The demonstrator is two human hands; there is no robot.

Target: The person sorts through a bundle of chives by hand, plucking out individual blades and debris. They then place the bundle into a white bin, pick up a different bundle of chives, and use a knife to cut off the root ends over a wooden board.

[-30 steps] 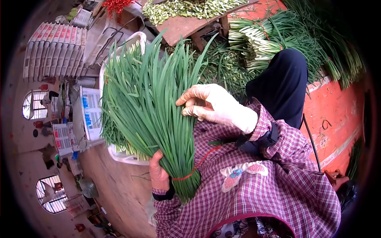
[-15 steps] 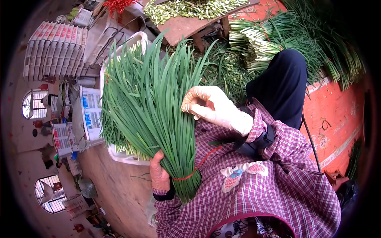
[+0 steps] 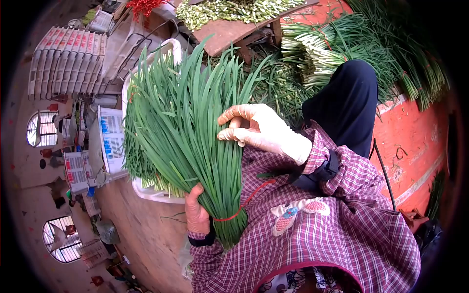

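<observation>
A large bunch of green garlic chives (image 3: 195,112) stands fanned out in front of my chest, its leaf tips toward the top of the view. My left hand (image 3: 197,214) is bare and wraps round the lower left side of the bunch. A red tie (image 3: 229,218) circles the stems near their base, with a loose end trailing to the right. My right hand (image 3: 266,132), in a pale thin glove, is at the right side of the leaves. Its thumb and forefinger are apart, their tips against the leaves.
Behind the bunch is a white basket (image 3: 146,193) with more chives. Tied chive bundles (image 3: 332,49) lie at upper right on an orange-red surface (image 3: 415,141). Cut stem pieces (image 3: 234,12) cover a wooden board (image 3: 222,39). Stacked crates (image 3: 68,63) stand at upper left.
My right hand has shifted slightly left, and its thumb and forefinger have spread from a near pinch. My left hand keeps its hold on the bunch.
</observation>
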